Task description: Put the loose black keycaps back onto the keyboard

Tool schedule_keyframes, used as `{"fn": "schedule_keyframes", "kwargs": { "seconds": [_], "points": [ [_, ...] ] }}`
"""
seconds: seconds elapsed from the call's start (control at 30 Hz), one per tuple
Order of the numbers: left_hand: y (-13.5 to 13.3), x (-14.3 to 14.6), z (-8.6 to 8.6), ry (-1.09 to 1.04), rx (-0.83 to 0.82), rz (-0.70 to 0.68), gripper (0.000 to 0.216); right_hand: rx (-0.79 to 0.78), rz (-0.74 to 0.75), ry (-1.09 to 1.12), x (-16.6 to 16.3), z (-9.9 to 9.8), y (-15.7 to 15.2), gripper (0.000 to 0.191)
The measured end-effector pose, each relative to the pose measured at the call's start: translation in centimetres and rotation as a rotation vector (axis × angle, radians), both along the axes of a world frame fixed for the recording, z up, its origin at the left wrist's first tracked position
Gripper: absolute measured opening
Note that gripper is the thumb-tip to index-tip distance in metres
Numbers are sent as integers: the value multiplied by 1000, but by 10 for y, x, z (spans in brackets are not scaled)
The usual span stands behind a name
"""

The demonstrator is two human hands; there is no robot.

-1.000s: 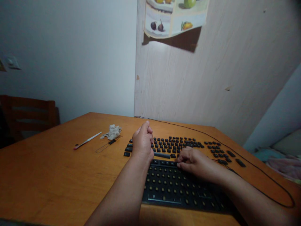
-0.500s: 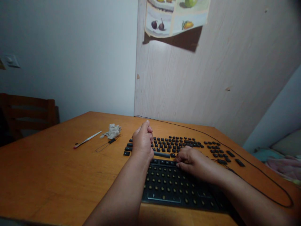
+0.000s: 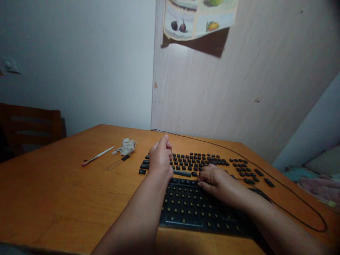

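Note:
A black keyboard base (image 3: 193, 212) with its keycaps off lies near the table's front edge, its switch stems showing. Beyond it, several loose black keycaps (image 3: 202, 161) are laid out in rows on the wooden table (image 3: 61, 198). My left hand (image 3: 160, 159) is curled into a loose fist over the left end of those rows; what it holds, if anything, is hidden. My right hand (image 3: 216, 180) rests at the far edge of the keyboard base, fingers bent and pressed together at the top row.
A crumpled tissue (image 3: 126, 146), a thin wire keycap puller (image 3: 118, 162) and a white stick-like tool (image 3: 97, 156) lie at left. The keyboard cable (image 3: 300, 202) loops along the right side. A wooden chair (image 3: 29, 127) stands far left; a fruit poster (image 3: 199, 17) hangs on the wall.
The view has shifted slightly. Both hands stay in nearly the same place over the keycaps and keyboard.

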State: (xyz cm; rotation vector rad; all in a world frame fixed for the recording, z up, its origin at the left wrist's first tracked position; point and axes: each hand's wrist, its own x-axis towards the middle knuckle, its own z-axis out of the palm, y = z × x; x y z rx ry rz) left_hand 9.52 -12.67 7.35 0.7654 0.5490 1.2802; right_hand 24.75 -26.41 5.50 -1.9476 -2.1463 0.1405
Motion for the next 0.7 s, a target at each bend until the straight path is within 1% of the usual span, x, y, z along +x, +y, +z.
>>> {"fn": "schedule_keyframes", "kwargs": {
  "seconds": [0.47, 0.6, 0.7],
  "points": [
    [-1, 0, 0, 17, 14, 2, 33, -7, -10, -34, -3, -5, 7, 20],
    [0, -1, 0, 7, 2, 2, 32, 1, -11, 3, -1, -4, 4, 19],
    [0, -1, 1, 4, -2, 3, 32, 17, -11, 45, 3, -1, -2, 18]
  ]
}}
